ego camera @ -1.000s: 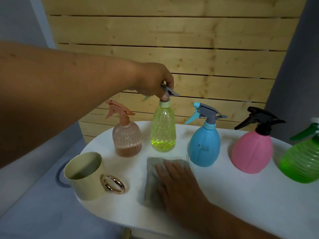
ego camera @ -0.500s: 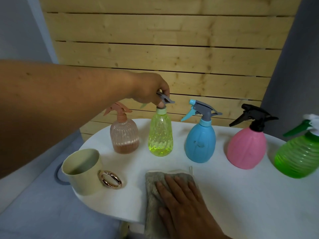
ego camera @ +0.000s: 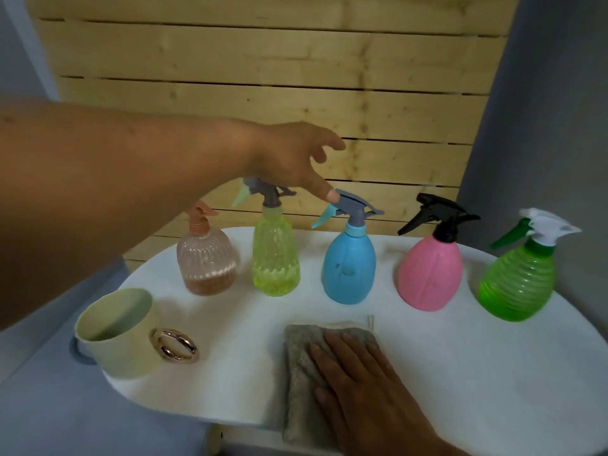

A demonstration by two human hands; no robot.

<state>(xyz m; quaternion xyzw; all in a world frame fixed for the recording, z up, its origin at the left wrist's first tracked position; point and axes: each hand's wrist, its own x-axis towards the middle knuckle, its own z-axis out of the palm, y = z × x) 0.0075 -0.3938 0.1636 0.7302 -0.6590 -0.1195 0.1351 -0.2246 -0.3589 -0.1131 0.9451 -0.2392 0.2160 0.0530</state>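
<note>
Five spray bottles stand in a row along the far edge of the white tabletop (ego camera: 460, 373). From the left end they are a peach bottle (ego camera: 207, 261), a yellow bottle (ego camera: 275, 258), a blue bottle (ego camera: 349, 268), a pink bottle (ego camera: 429, 274) and a green bottle (ego camera: 516, 281). All are upright and stand apart from one another, with their nozzles pointing left.

The left hand (ego camera: 289, 159) hangs in the air above the row, with its arm reaching in from the left side. It is wide open, fingers spread, and holds nothing. Its palm is over the grey spray head of the yellow bottle. One fingertip (ego camera: 332, 194) comes down right at the front tip of the blue bottle's spray head, but I cannot tell whether it touches.

The right hand (ego camera: 368, 383) lies flat with straight fingers on a grey cloth (ego camera: 302, 357), pressing it to the tabletop. The cloth sits at the middle of the near edge, in front of the blue bottle and well apart from it. Its near end hangs over that edge.

A pale green mug (ego camera: 118, 340) stands at the left end near the near edge, its gold ring handle turned toward the cloth. A plank wall (ego camera: 263, 60) rises behind the far edge.
</note>
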